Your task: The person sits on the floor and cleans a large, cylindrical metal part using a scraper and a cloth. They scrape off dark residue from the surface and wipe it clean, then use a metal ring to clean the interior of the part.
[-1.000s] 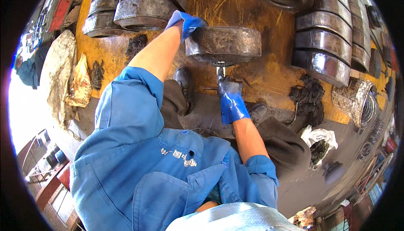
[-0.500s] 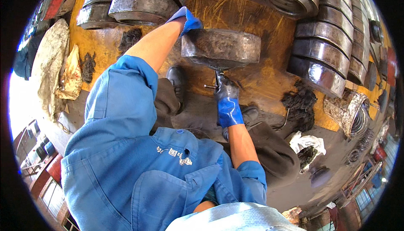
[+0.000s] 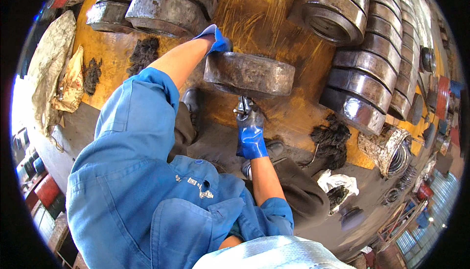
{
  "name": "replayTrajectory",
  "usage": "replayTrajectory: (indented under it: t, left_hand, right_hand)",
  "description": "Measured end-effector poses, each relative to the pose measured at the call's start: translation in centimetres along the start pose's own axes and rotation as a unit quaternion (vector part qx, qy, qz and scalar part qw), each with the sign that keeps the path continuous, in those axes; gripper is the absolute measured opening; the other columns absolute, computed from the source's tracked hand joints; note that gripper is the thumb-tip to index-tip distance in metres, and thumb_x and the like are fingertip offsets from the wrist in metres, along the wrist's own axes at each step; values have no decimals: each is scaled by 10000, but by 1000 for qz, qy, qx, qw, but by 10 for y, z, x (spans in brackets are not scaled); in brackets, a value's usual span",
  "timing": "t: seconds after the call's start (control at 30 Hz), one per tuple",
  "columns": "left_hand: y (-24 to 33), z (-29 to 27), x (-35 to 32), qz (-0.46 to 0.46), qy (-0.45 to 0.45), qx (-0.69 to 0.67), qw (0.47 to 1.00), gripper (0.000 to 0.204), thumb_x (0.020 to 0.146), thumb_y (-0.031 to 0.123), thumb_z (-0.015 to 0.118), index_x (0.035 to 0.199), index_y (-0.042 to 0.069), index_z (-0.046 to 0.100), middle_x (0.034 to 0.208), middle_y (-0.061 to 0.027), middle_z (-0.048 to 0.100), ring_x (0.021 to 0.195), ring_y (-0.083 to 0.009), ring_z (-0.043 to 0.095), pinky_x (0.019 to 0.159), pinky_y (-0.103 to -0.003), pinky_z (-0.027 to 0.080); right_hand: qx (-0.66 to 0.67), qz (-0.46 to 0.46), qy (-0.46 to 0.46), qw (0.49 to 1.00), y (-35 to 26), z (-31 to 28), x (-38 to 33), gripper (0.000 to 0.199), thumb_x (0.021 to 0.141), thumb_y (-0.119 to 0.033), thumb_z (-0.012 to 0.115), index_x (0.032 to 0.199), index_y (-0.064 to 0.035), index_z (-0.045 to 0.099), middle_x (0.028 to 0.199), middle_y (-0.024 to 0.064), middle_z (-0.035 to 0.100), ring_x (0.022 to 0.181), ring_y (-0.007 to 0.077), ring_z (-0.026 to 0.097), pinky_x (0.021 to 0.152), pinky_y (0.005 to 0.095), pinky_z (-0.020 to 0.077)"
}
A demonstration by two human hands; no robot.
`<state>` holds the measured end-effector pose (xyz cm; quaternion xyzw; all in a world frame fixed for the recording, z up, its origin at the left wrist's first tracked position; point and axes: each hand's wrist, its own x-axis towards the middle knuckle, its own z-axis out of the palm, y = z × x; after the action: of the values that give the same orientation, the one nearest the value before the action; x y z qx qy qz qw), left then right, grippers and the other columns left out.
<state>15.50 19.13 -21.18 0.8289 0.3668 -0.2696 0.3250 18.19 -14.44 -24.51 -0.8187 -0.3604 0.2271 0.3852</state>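
A thick, grimy metal ring stands on its edge in front of me, tilted slightly down to the right. My left hand, in a blue glove, reaches over its far left side; its fingers are hidden behind the ring. Just below the ring's near edge is my right hand, in a blue glove blackened with grease. Its fingers are closed around a small tool with a short metal rod; the tool's kind is not plain. Its upper end lies close to the ring's underside.
Rows of similar metal rings lie along the right and the far left of the oily yellow surface. Dark fibre clumps lie to both sides. A dirty round container and a white bag are at the right.
The view has shifted a little. The ring has tipped down toward its right end. My right hand has turned, and the rod that pointed left now stands more upright.
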Motion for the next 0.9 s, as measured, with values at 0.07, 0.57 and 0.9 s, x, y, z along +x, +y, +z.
replayTrajectory:
  t: [0.07, 0.57, 0.9]
  left_hand:
    - [-4, 2, 5, 10, -3, 12, 1000, 279, 862, 340, 651, 936, 78, 708, 881, -54, 681, 779, -134, 553, 685, -362, 473]
    - [-16, 12, 18, 75, -31, 84, 993, 206, 897, 303, 567, 979, 168, 700, 925, -7, 691, 797, -138, 599, 672, -337, 450]
    - [-6, 7, 21, 79, -36, 77, 993, 231, 931, 321, 519, 1051, 230, 694, 983, 30, 702, 817, -110, 610, 686, -298, 447]
  right_hand:
    - [4, -26, 4, 1000, 1, 0, -1, 220, 852, -89, 614, 1054, -70, 700, 977, 169, 706, 865, 355, 667, 711, 433, 532]
    - [274, 140, -82, 948, 10, -1, 12, 234, 984, -227, 594, 1135, -54, 640, 993, 79, 717, 826, 183, 648, 664, 343, 512]
    - [473, 292, -121, 822, 23, 17, 31, 294, 979, -254, 627, 1182, -43, 610, 921, 148, 739, 598, 192, 664, 473, 282, 486]
